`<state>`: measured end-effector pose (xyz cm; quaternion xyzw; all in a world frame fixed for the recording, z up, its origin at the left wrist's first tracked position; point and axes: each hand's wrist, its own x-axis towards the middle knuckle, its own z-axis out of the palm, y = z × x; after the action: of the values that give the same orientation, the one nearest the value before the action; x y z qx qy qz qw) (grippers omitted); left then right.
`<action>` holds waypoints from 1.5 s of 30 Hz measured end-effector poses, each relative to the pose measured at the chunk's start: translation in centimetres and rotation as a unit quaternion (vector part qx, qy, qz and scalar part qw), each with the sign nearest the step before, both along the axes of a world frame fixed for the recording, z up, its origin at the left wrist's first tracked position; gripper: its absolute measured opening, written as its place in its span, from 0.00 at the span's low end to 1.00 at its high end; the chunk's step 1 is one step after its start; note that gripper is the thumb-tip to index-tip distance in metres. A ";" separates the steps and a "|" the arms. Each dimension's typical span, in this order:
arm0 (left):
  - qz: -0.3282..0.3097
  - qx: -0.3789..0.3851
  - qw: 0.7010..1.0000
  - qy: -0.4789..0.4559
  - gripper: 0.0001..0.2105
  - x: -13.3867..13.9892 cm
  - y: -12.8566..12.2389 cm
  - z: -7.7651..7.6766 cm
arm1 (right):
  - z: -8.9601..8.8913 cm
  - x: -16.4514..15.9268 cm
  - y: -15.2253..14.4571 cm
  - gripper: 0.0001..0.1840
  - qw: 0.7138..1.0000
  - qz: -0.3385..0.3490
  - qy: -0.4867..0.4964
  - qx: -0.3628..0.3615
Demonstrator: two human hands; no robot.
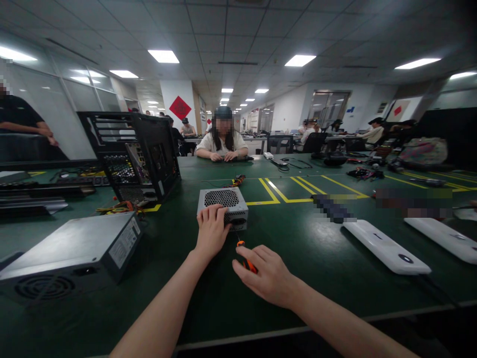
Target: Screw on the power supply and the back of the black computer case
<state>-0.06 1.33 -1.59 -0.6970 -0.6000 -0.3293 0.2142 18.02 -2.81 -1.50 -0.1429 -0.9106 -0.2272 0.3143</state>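
Note:
A small grey computer power supply (241, 199) with a honeycomb vent on top sits on the green table in front of me. My left hand (211, 231) grips its near left side, fingers over the top edge and thumb down by the near face. In my right hand (266, 276) is a screwdriver (250, 266) with an orange and black handle. Its thin shaft points up at the lower near face of the power supply; whether the tip touches a screw is too small to tell. A bundle of coloured cables (238, 181) lies behind the unit.
A larger power supply (70, 253) stands at the left, before an open black computer case (164, 164). Two white devices (387, 248) (443, 238) lie at the right. Yellow tape (264, 202) marks the table (298, 308). A person (222, 141) sits across from me.

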 end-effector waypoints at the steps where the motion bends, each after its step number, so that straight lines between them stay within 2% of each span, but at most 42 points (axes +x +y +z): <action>1: 0.001 0.001 1.000 -0.001 0.18 0.0 0.0 0.0 | 0.0 0.0 0.1 0.10 1.000 0.008 -0.005 0.007; 4: 0.002 0.002 1.000 -0.002 0.18 0.1 -0.1 0.1 | -0.1 -0.2 0.1 0.04 1.000 0.007 -0.005 -0.003; 10: 0.002 -0.001 1.000 -0.002 0.18 0.1 -0.1 0.0 | -0.2 -0.4 -0.2 0.09 0.998 0.004 -0.002 -0.068; 13: 0.002 -0.001 1.000 -0.004 0.19 0.1 -0.1 0.0 | -0.2 -0.2 -0.2 0.13 0.999 0.016 -0.005 -0.035; 17: 0.002 0.000 1.000 -0.006 0.19 0.1 -0.1 0.0 | -0.3 -0.1 0.0 0.10 1.000 0.031 0.000 0.005; 20: 0.002 0.001 1.000 -0.007 0.18 0.1 -0.1 0.1 | -0.4 -0.2 0.1 0.07 0.999 0.041 0.001 -0.003; 25: 0.004 0.003 1.000 -0.006 0.18 0.1 -0.1 0.0 | -0.2 -0.2 -0.3 0.15 0.997 0.061 -0.004 -0.047; 29: 0.004 0.001 1.000 -0.008 0.18 0.1 -0.1 0.0 | 0.0 -0.3 -0.4 0.15 0.997 0.065 -0.005 -0.032; 36: 0.007 -0.001 1.000 -0.003 0.17 0.1 -0.1 0.1 | -0.6 -0.7 0.1 0.12 0.993 0.059 0.092 -0.050; 42: 0.008 -0.001 1.000 -0.005 0.17 0.1 0.0 0.1 | -0.5 -0.6 -0.1 0.18 0.996 0.068 0.002 -0.064; 45: 0.009 -0.002 1.000 -0.008 0.17 0.1 0.0 0.1 | -0.1 -0.6 -0.1 0.15 0.998 0.049 -0.015 -0.040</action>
<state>0.09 1.30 -1.51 -0.6896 -0.6085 -0.3315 0.2105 17.46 -2.90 -1.64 -0.1074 -0.9294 -0.1767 0.3057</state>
